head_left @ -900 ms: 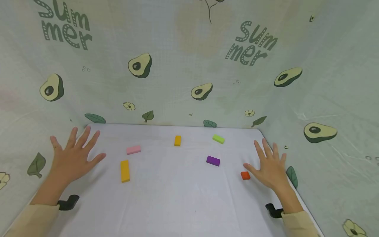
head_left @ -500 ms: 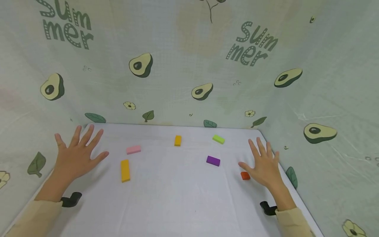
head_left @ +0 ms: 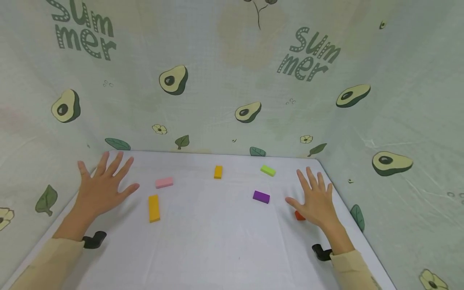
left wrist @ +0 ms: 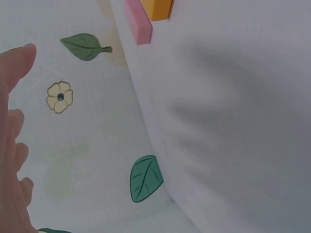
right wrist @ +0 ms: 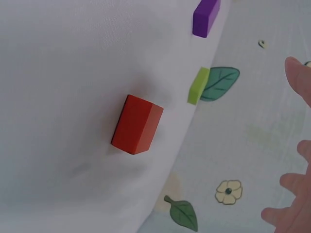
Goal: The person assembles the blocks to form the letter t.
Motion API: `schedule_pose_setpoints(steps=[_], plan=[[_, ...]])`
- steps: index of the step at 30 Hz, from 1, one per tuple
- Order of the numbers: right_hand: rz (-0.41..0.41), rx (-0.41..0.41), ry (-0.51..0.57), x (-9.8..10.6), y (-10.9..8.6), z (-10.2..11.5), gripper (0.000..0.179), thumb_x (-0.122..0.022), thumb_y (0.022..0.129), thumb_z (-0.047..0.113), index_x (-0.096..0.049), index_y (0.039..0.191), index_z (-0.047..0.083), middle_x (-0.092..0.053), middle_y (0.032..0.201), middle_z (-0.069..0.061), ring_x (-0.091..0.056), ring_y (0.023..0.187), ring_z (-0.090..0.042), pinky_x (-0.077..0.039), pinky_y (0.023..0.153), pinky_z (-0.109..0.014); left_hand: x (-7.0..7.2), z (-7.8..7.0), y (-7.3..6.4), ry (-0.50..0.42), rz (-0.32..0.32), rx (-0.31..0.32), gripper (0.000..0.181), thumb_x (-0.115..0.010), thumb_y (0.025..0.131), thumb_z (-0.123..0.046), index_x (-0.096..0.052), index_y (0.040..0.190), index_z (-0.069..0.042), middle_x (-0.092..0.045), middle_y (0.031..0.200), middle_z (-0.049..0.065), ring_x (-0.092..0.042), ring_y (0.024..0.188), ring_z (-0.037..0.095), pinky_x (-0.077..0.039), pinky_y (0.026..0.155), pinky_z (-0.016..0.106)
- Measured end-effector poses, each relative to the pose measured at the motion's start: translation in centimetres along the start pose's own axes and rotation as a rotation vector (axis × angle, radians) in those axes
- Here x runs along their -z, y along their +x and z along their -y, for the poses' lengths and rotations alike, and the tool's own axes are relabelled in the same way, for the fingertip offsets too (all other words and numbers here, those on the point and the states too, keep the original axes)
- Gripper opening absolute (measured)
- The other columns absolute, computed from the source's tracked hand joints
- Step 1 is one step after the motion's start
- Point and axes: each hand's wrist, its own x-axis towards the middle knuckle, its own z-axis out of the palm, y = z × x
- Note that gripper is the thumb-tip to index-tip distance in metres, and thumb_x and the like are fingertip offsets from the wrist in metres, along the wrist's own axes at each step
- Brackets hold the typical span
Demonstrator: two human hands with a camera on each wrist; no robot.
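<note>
A pale avocado-print cloth (head_left: 217,60) hangs behind and on both sides of a white tabletop (head_left: 217,245). The person's two hands hover well apart above it, fingers straight and spread. The left hand (head_left: 100,193), on the left, is nearest the pink block (head_left: 164,183) and the long yellow block (head_left: 154,208), both to its right. The right hand (head_left: 316,204), on the right, partly covers the red block (right wrist: 135,125) lying below. Between the hands, the purple block (head_left: 261,197) sits right of centre; beyond it are the green block (head_left: 268,170) and the short yellow block (head_left: 218,172).
</note>
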Motion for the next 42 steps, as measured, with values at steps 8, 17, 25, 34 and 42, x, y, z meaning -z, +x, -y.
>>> schedule_pose_setpoints(steps=[8,17,25,34,42], plan=[[0.012,0.003,0.005,-0.2,0.4,0.6,0.107,-0.078,0.089,0.057,-0.021,0.171,0.019,-0.017,0.175,-0.023,-0.012,0.156,-0.059,-0.007,0.115,-0.087,-0.4,-0.5,0.7,-0.009,-0.002,-0.001,0.099,-0.065,0.096,-0.060,-0.014,0.172,-0.023,-0.013,0.176,0.019,0.005,0.162,0.045,0.024,0.112,0.078],[0.013,0.021,0.014,-0.4,0.8,1.0,0.107,-0.079,0.088,0.055,-0.023,0.170,0.017,-0.020,0.174,-0.024,-0.016,0.155,-0.060,-0.011,0.114,-0.088,-1.0,-0.8,1.5,-0.021,0.016,-0.011,0.097,-0.065,0.097,-0.060,-0.016,0.172,-0.022,-0.012,0.177,0.016,-0.003,0.162,0.047,0.024,0.113,0.078],[0.035,0.029,0.048,-0.9,1.3,1.2,0.105,-0.077,0.090,0.056,-0.021,0.171,0.020,-0.018,0.175,-0.021,-0.014,0.157,-0.057,-0.011,0.116,-0.086,-1.5,-1.4,2.3,-0.039,0.020,-0.022,0.097,-0.066,0.097,-0.058,-0.017,0.172,-0.021,-0.013,0.177,0.017,-0.009,0.161,0.049,0.017,0.114,0.082],[0.054,0.034,0.073,-1.1,1.9,1.9,0.105,-0.077,0.091,0.055,-0.020,0.171,0.020,-0.018,0.175,-0.022,-0.016,0.156,-0.058,-0.013,0.115,-0.086,-2.1,-1.9,2.9,-0.116,0.042,-0.025,0.096,-0.068,0.098,-0.055,-0.019,0.171,-0.018,-0.018,0.175,0.021,-0.015,0.159,0.051,-0.005,0.115,0.087],[0.088,0.026,0.124,-1.8,2.2,2.3,0.105,-0.078,0.091,0.054,-0.019,0.172,0.020,-0.015,0.176,-0.020,-0.015,0.157,-0.056,-0.013,0.118,-0.083,-2.4,-2.0,3.1,-0.190,0.084,-0.013,0.094,-0.065,0.100,-0.055,-0.018,0.171,-0.016,-0.023,0.172,0.025,-0.023,0.154,0.054,-0.017,0.115,0.084]])
